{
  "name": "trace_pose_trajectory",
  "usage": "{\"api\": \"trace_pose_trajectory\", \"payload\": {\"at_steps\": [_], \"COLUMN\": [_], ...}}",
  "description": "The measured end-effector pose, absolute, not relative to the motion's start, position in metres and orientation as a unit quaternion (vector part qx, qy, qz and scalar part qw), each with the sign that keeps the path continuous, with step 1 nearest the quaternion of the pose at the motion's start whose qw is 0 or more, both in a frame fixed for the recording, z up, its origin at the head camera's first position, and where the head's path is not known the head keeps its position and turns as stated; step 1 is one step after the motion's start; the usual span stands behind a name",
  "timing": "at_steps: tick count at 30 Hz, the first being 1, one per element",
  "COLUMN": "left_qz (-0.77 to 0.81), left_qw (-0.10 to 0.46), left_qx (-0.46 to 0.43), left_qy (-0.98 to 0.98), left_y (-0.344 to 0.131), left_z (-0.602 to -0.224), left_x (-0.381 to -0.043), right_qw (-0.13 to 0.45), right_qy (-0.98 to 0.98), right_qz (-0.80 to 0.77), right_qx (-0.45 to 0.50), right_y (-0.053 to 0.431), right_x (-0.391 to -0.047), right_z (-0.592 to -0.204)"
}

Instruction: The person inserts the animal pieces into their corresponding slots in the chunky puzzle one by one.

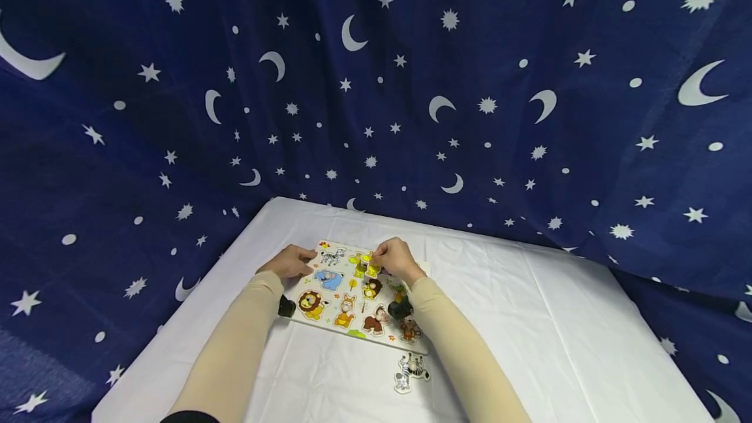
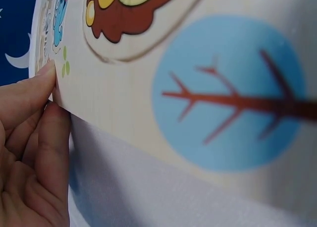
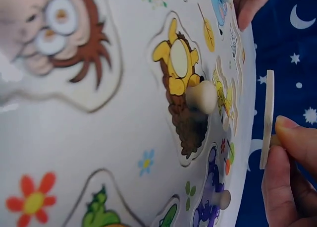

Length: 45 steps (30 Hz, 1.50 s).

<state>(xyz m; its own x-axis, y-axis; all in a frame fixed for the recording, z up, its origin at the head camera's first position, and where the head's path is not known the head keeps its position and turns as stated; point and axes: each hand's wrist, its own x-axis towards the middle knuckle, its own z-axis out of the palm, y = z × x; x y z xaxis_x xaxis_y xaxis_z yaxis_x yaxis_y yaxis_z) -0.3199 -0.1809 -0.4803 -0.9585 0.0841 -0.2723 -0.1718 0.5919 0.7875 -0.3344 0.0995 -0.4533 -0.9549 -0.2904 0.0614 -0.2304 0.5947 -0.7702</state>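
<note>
A wooden knob puzzle board (image 1: 335, 296) with cartoon animals lies on the white table. Its left edge is pinched by my left hand (image 1: 289, 261), thumb above and fingers below in the left wrist view. Over the board's far part, my right hand (image 1: 395, 256) pinches a yellow giraffe puzzle piece (image 1: 372, 269) by its knob; the right wrist view shows this piece edge-on, apart from the board. Beside it is the board's giraffe picture (image 1: 357, 265). A hedgehog piece (image 3: 183, 88) with a round knob and a purple piece (image 3: 210, 187) sit in the board nearby.
A loose zebra piece (image 1: 411, 371) lies on the white tablecloth (image 1: 564, 331) in front of the board's near right corner. A dark blue curtain (image 1: 405, 109) with moons and stars hangs behind and beside the table.
</note>
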Motion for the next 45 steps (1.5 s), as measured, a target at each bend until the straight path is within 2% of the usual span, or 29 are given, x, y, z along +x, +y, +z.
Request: {"api": "trace_pose_trajectory", "payload": {"at_steps": [22, 34, 45], "left_qz": [0.449, 0.441, 0.449], "left_qw": [0.135, 0.126, 0.133], "left_qx": [-0.042, -0.018, -0.041], "left_qy": [0.882, 0.888, 0.883], "left_y": [-0.180, -0.179, -0.182], "left_z": [-0.487, -0.486, -0.487], "left_x": [-0.321, -0.319, -0.324], "right_qw": [0.042, 0.048, 0.045], "right_qy": [0.894, 0.900, 0.893], "right_qz": [-0.430, -0.424, -0.438], "right_qx": [-0.116, -0.088, -0.094], "right_y": [0.075, 0.070, 0.066], "right_x": [-0.347, -0.347, -0.348], "right_z": [-0.470, -0.474, -0.476]}}
